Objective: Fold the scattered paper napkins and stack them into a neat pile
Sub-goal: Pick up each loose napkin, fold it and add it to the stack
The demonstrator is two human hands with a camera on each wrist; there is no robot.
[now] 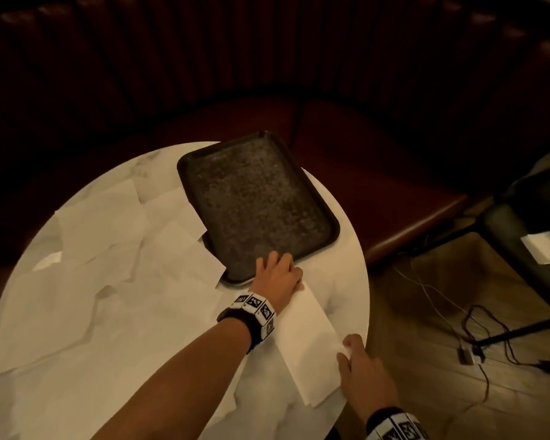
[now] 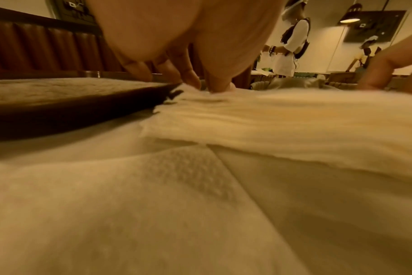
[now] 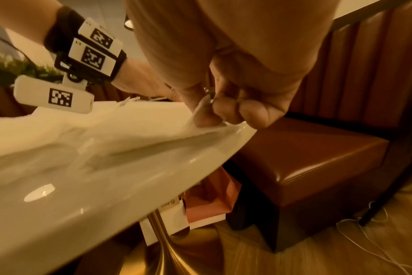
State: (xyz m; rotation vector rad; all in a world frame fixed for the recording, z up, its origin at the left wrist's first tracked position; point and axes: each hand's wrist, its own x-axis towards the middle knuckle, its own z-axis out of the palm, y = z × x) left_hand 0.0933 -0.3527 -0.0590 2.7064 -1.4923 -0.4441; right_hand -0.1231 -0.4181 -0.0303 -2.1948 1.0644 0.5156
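A folded white napkin (image 1: 308, 341) lies as a long strip near the right edge of the round marble table (image 1: 346, 249). My left hand (image 1: 278, 271) presses its far end down with the fingertips (image 2: 220, 87), right beside the near corner of the dark tray (image 1: 254, 201). My right hand (image 1: 351, 347) pinches the strip's near right edge between thumb and curled fingers (image 3: 204, 119). Several unfolded napkins (image 1: 102, 236) lie scattered and overlapping across the left half of the table, one (image 2: 153, 195) under my left wrist.
The tray (image 2: 59, 104) holds nothing and overhangs the table's far edge. A red-brown bench seat (image 3: 317, 158) curves behind and to the right. Cables (image 1: 473, 328) lie on the wood floor beside a dark chair (image 1: 521, 233). A pink box (image 3: 207, 201) sits under the table. A person (image 2: 292, 46) stands in the background.
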